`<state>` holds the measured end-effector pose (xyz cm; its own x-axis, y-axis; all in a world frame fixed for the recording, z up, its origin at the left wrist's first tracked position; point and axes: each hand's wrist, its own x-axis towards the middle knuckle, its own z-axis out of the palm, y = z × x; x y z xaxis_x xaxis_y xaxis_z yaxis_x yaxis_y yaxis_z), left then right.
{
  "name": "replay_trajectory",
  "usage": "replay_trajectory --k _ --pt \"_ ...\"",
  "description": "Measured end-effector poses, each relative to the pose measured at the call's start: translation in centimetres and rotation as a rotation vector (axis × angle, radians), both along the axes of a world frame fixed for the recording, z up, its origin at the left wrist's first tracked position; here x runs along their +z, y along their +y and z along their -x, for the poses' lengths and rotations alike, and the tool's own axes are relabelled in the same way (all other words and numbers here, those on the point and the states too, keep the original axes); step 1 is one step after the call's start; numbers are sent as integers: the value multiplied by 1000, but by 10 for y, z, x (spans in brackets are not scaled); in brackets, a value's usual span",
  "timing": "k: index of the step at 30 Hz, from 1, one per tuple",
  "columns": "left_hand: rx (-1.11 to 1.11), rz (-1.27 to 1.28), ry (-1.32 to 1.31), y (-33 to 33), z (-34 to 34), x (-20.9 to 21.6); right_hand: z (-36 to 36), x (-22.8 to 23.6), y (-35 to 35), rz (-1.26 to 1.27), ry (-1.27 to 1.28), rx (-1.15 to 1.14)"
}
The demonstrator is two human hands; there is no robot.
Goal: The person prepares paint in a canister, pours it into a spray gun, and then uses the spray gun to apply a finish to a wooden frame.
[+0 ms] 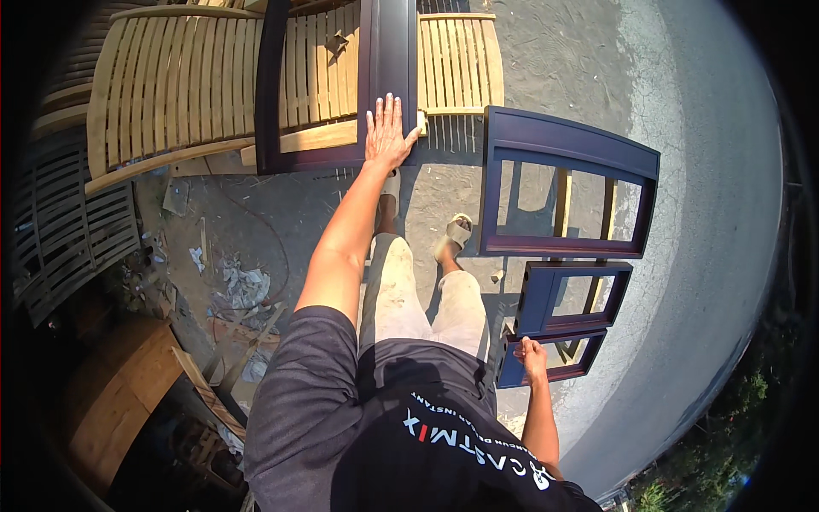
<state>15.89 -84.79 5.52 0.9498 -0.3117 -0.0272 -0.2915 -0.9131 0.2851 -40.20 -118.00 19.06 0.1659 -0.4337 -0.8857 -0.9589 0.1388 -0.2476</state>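
Note:
My left hand lies flat, fingers stretched, on the wide rail of a dark painted wooden frame. That frame rests on a slatted wooden bench, and the slats show through its opening. Down at my right side, my right hand is closed with its fingers curled. What it holds, if anything, is too small to make out. Behind that hand, in the picture, is a small dark frame; I cannot tell whether they touch. A small brown folded piece sits on the slats inside the large frame's opening.
To the right stand a large dark frame and a smaller one, with wooden bars beneath. A paved road runs along the right. Crumpled plastic scraps litter the ground at left, near dark slatted panels and a plywood piece.

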Motion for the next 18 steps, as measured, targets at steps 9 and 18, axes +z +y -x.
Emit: replay_trajectory --k 9,18 --pt "-138 82 -17 5 -112 -28 -30 44 121 -52 340 -81" --pt "-223 93 -29 12 -149 -19 -191 37 171 -56 83 -92"
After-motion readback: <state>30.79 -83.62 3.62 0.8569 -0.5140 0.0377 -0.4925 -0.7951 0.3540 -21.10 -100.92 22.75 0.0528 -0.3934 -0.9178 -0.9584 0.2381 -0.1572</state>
